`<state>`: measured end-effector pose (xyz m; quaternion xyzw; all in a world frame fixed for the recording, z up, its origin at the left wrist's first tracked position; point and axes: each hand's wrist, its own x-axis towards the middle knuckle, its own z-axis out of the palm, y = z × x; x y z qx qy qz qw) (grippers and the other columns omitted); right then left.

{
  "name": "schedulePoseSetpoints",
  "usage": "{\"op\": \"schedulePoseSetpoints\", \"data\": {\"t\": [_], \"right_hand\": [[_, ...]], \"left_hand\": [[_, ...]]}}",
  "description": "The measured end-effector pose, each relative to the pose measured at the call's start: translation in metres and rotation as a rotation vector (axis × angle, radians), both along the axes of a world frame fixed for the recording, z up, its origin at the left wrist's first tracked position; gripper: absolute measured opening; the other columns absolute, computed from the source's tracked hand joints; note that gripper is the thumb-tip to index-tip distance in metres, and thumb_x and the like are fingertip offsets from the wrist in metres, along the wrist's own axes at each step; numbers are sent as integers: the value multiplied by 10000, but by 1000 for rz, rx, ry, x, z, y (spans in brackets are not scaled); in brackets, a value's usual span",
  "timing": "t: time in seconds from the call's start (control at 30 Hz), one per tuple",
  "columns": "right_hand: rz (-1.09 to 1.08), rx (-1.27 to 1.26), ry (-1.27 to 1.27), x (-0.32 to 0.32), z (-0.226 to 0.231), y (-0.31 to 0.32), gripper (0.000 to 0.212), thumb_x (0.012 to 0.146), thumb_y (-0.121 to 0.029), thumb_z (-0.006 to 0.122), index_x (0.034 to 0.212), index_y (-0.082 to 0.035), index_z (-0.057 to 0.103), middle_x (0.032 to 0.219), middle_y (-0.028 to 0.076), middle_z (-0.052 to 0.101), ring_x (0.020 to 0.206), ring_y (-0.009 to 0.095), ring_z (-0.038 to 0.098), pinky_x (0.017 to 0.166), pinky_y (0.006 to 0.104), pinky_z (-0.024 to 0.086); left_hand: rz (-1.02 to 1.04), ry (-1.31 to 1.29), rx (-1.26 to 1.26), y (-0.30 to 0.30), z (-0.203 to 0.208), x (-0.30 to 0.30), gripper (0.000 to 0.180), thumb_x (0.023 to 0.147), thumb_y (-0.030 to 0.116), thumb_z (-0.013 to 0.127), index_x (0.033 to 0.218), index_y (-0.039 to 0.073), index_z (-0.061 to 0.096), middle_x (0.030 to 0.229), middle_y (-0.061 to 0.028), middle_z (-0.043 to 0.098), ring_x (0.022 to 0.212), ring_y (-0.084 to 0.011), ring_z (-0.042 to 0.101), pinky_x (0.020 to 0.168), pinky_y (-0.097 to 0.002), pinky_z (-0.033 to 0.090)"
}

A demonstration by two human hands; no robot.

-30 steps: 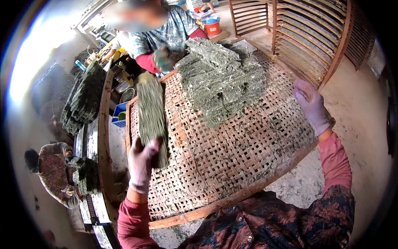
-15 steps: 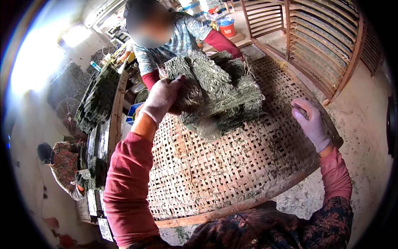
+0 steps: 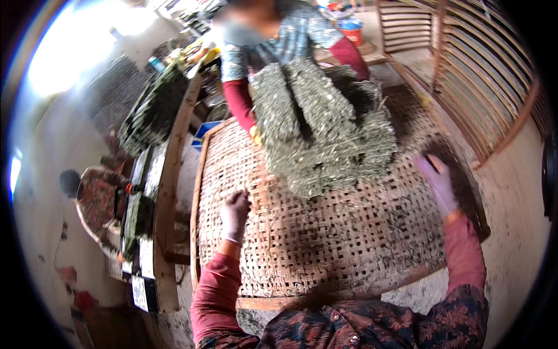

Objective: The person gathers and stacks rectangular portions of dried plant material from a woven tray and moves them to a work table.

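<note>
My left hand (image 3: pixel 234 216), in a pale glove, is closed above the left part of a woven bamboo rack (image 3: pixel 349 232); nothing shows in its fingers. Over the rack's right side is my right hand (image 3: pixel 439 185), also gloved, its fingers curved and apart, holding nothing visible. Beyond both hands is a pile of grey-green fibrous sheets (image 3: pixel 343 151), resembling dried seaweed. Across the rack, a co-worker's arm in a red sleeve (image 3: pixel 238 104) reaches to the pile's left side, and the other red sleeve (image 3: pixel 350 57) passes behind it.
Slatted wooden racks (image 3: pixel 485 87) stand at the right. On the left, a wooden-edged bench (image 3: pixel 174 168) carries more dark green sheets (image 3: pixel 154 107), and another person (image 3: pixel 99 198) bends over it. A blue crate (image 3: pixel 203 132) and a red bucket (image 3: pixel 351 32) are farther back.
My left hand has let go of the fibrous sheets and drawn back toward me. The sheets now lie lower and flatter in front of the co-worker. My right hand stays by the rack's right side.
</note>
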<state>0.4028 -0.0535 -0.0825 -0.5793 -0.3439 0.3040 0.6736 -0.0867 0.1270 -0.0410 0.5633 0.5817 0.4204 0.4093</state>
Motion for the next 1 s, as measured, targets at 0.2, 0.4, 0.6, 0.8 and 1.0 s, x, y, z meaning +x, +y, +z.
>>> {"op": "schedulePoseSetpoints", "data": {"t": [0.2, 0.4, 0.6, 0.8, 1.0], "right_hand": [[7, -48, -31, 5, -17, -53, 242, 944, -109, 591, 1135, 35, 629, 1043, 73, 661, 973, 152, 614, 916, 279, 467], [77, -145, -26, -60, 27, -115, 173, 948, -52, 545, 1082, 20, 627, 1118, 91, 641, 1069, 208, 613, 968, 327, 463], [50, -177, 205, -127, 46, -193, 211, 940, -172, 617, 1065, -3, 636, 1071, 109, 663, 986, 235, 657, 917, 360, 520], [-39, -411, 460, -195, 13, -256, 313, 926, -273, 632, 1008, 29, 637, 960, 145, 684, 863, 223, 692, 767, 354, 582], [158, -254, 762, -295, -33, -242, 588, 886, -482, 633, 1205, 6, 557, 1155, 149, 629, 1073, 255, 625, 927, 406, 523]], "left_hand": [[271, 666, 198, -44, -20, -106, 274, 901, 286, 591, 968, 37, 686, 937, -157, 682, 860, -270, 637, 793, -353, 485], [573, 997, -32, -22, -67, -253, 498, 878, 448, 584, 1231, 97, 596, 1255, -170, 578, 1152, -336, 552, 971, -415, 444], [319, 292, -107, 12, -111, -305, 342, 931, 340, 584, 938, 12, 679, 738, -49, 641, 690, -177, 590, 663, -319, 469], [221, -2, -203, 18, -104, -320, 348, 898, 373, 665, 682, 111, 590, 561, 48, 463, 459, -89, 391, 428, -285, 296], [-64, -210, -343, 1, -40, -312, 297, 902, 373, 657, 782, 106, 607, 564, 30, 469, 427, -120, 421, 421, -271, 366]]}}
